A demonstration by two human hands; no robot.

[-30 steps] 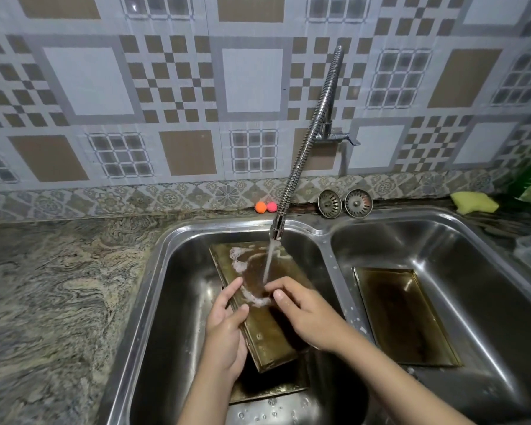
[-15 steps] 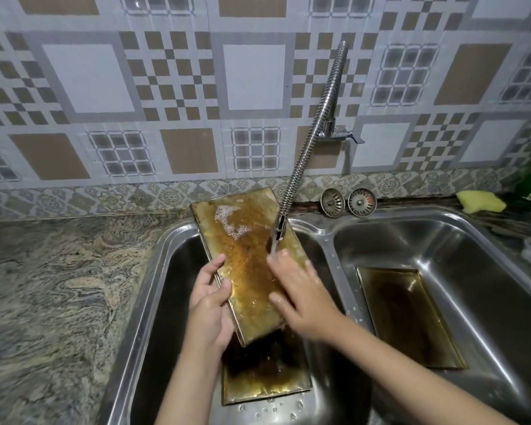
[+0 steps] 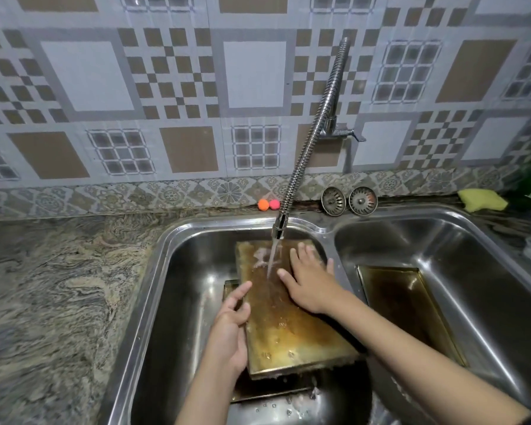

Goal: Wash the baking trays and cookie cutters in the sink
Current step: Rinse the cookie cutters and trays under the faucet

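1. Double steel sink [image 3: 166,271]; tap [image 3: 316,133] ran a thin stream into the left basin.
2. Upper tray [image 3: 288,332], bottom side up and stained brown, lay tilted in the left basin across a lower tray [image 3: 267,391], the stream striking near its far end.
3. Left hand [image 3: 230,329] held the upper tray's left edge, fingers curled along it.
4. Right hand [image 3: 310,280] lay flat on the tray's far right part, fingers spread wide, gripping nothing.
5. Third tray [image 3: 411,308] sat in the right basin, open side up.
6. On the ledge behind: two strainers [image 3: 348,200], two small balls [image 3: 269,204], yellow sponge [image 3: 482,200].
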